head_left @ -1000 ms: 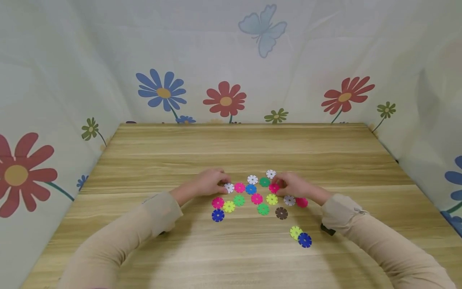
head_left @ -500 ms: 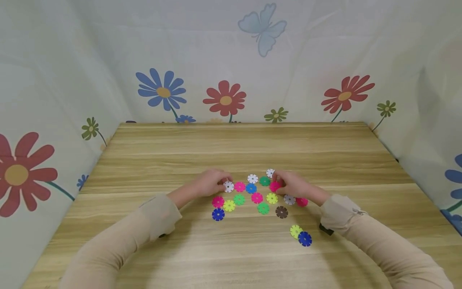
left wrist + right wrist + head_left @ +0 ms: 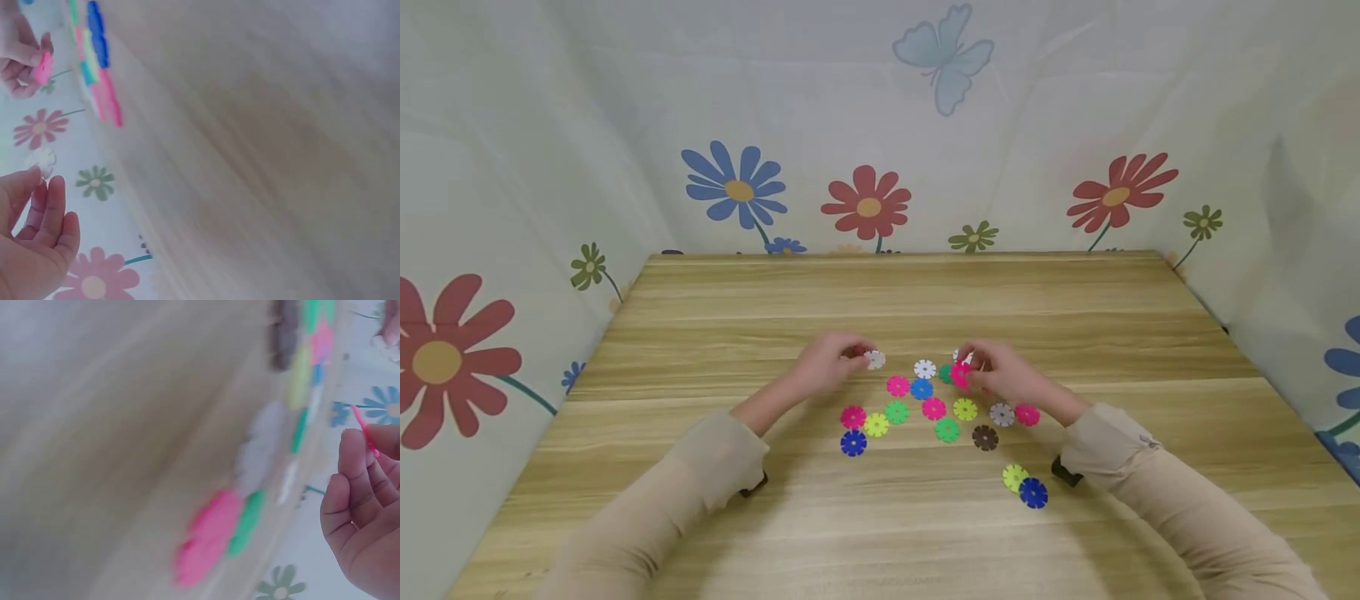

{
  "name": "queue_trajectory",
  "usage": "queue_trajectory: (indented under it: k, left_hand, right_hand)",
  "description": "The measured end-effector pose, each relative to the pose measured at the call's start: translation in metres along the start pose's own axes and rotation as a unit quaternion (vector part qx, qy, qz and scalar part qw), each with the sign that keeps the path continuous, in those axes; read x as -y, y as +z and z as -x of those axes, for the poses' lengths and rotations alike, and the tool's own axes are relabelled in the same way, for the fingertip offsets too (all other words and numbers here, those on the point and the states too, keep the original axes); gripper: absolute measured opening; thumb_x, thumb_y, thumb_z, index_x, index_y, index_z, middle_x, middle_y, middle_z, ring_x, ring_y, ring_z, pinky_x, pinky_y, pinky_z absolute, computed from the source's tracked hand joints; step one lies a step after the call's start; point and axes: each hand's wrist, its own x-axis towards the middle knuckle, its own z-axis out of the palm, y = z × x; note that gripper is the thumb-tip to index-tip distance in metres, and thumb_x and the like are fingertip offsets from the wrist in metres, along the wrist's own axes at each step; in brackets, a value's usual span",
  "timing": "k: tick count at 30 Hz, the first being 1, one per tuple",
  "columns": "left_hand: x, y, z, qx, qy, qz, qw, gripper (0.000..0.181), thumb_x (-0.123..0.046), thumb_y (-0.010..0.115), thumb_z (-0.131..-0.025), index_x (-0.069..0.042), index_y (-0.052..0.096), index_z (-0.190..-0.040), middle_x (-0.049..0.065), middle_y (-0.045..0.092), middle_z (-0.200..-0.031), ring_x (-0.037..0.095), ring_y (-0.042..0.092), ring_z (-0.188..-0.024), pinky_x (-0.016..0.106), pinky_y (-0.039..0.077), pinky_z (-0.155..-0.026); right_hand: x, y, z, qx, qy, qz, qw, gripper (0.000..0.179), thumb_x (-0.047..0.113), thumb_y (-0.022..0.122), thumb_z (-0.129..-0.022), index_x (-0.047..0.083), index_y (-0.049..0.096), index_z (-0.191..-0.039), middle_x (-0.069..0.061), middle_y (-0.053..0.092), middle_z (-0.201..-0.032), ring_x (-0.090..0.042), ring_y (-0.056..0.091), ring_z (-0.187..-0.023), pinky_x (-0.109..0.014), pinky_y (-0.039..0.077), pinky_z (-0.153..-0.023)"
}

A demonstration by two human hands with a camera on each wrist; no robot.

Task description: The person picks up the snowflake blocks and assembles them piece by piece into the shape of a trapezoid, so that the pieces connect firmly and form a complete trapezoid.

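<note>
My left hand (image 3: 830, 362) pinches a white notched disc (image 3: 874, 359) between thumb and fingertips. The left wrist view shows that white disc (image 3: 44, 161) raised above the table. My right hand (image 3: 1011, 372) pinches a pink notched disc (image 3: 960, 374), which overlaps a green disc (image 3: 946, 374) in the head view. Edge-on in the right wrist view, the pink disc (image 3: 365, 430) sits between thumb and forefinger. Behind the right fingers, another white disc is mostly hidden. Between the hands lie a white disc (image 3: 924, 368), a pink disc (image 3: 898, 386) and a blue disc (image 3: 921, 389).
More notched discs lie flat on the wooden table (image 3: 880, 533): a dark blue disc (image 3: 853, 442) at left, a brown disc (image 3: 985, 437), and a yellow disc (image 3: 1015, 477) overlapped by a dark blue disc (image 3: 1033, 492) nearer the front. A flower-printed cloth (image 3: 820, 100) surrounds the table.
Both hands have lifted from the table, the left with the white disc, the right with the pink disc. The right hand shifted slightly left. The other discs stayed put.
</note>
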Motion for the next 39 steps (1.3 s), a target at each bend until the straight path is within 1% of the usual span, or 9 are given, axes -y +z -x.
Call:
queue_trajectory:
  k: [5,7,10,13,19,26,31,34,39]
  left_hand:
    - [-0.007,-0.003,0.003,-0.022,-0.009,0.046,0.9987,0.017,-0.015,0.059,-0.085,-0.010,0.065,-0.100,0.003,0.064,-0.093,0.015,0.059,-0.087,0.029,0.051,-0.078]
    - [-0.011,-0.003,0.004,-0.030,-0.005,0.056,0.9980,0.017,-0.015,0.059,-0.085,-0.009,0.064,-0.100,0.002,0.064,-0.094,0.014,0.059,-0.087,0.027,0.051,-0.077]
    - [-0.017,-0.003,0.007,-0.042,0.017,0.057,0.9973,0.017,-0.015,0.059,-0.085,-0.009,0.065,-0.100,0.002,0.065,-0.093,0.013,0.060,-0.085,0.025,0.051,-0.075]
    - [-0.022,-0.002,0.010,-0.058,0.052,0.042,0.9961,0.017,-0.014,0.060,-0.084,-0.009,0.066,-0.099,0.002,0.065,-0.092,0.011,0.060,-0.083,0.022,0.051,-0.073]
    - [-0.030,0.001,0.014,-0.100,0.106,-0.006,0.9892,0.015,-0.013,0.062,-0.082,-0.008,0.068,-0.095,0.002,0.066,-0.088,0.010,0.060,-0.077,0.024,0.052,-0.067]
    - [-0.035,0.003,0.019,-0.112,0.138,-0.032,0.9835,0.015,-0.014,0.061,-0.083,-0.011,0.067,-0.096,-0.001,0.064,-0.084,0.006,0.058,-0.074,0.017,0.050,-0.062]
    - [-0.041,0.004,0.023,-0.120,0.152,-0.044,0.9800,0.015,-0.012,0.061,-0.083,-0.010,0.067,-0.096,-0.001,0.063,-0.081,0.007,0.058,-0.071,0.021,0.051,-0.061]
    - [-0.044,0.004,0.024,-0.133,0.171,-0.056,0.9747,0.014,-0.011,0.062,-0.082,-0.009,0.067,-0.095,0.000,0.064,-0.081,0.007,0.059,-0.070,0.021,0.051,-0.060]
    - [-0.047,0.004,0.025,-0.148,0.202,-0.072,0.9655,0.013,-0.010,0.063,-0.081,-0.008,0.068,-0.092,0.001,0.065,-0.080,0.007,0.060,-0.070,0.018,0.051,-0.061]
  right_hand:
    - [0.019,0.001,-0.003,-0.036,-0.021,-0.064,0.9971,0.021,0.000,0.052,-0.084,-0.004,0.053,-0.104,-0.020,0.056,-0.075,-0.035,0.055,-0.059,-0.041,0.051,-0.054]
    - [0.026,0.002,-0.004,-0.045,-0.017,-0.086,0.9951,0.022,0.001,0.053,-0.085,-0.004,0.052,-0.106,-0.019,0.057,-0.077,-0.033,0.056,-0.060,-0.038,0.052,-0.057]
    - [0.035,0.005,-0.005,-0.050,-0.017,-0.127,0.9906,0.024,0.001,0.054,-0.084,-0.005,0.051,-0.108,-0.018,0.057,-0.078,-0.024,0.058,-0.060,-0.034,0.053,-0.060]
    - [0.044,0.009,-0.006,-0.051,-0.019,-0.157,0.9861,0.025,-0.001,0.053,-0.084,-0.007,0.050,-0.108,-0.019,0.057,-0.078,-0.017,0.058,-0.059,-0.033,0.054,-0.062]
    - [0.057,0.017,-0.008,-0.056,-0.013,-0.193,0.9795,0.024,-0.001,0.052,-0.085,-0.006,0.050,-0.108,-0.015,0.057,-0.073,-0.016,0.060,-0.059,-0.035,0.053,-0.062]
    - [0.061,0.022,-0.010,-0.044,-0.014,-0.214,0.9757,0.021,0.000,0.051,-0.086,-0.007,0.049,-0.106,-0.007,0.057,-0.070,-0.015,0.060,-0.059,-0.035,0.053,-0.064]
    - [0.062,0.024,-0.010,-0.047,-0.005,-0.223,0.9736,0.021,-0.001,0.050,-0.085,-0.006,0.049,-0.106,-0.005,0.056,-0.068,-0.018,0.061,-0.060,-0.032,0.053,-0.064]
    - [0.063,0.025,-0.011,-0.054,-0.001,-0.228,0.9721,0.022,-0.002,0.050,-0.085,-0.007,0.049,-0.106,-0.004,0.055,-0.066,-0.020,0.061,-0.060,-0.034,0.053,-0.064]
    - [0.066,0.028,-0.009,-0.058,0.001,-0.243,0.9684,0.023,-0.003,0.050,-0.085,-0.009,0.048,-0.107,-0.001,0.057,-0.066,-0.014,0.062,-0.057,-0.035,0.053,-0.064]
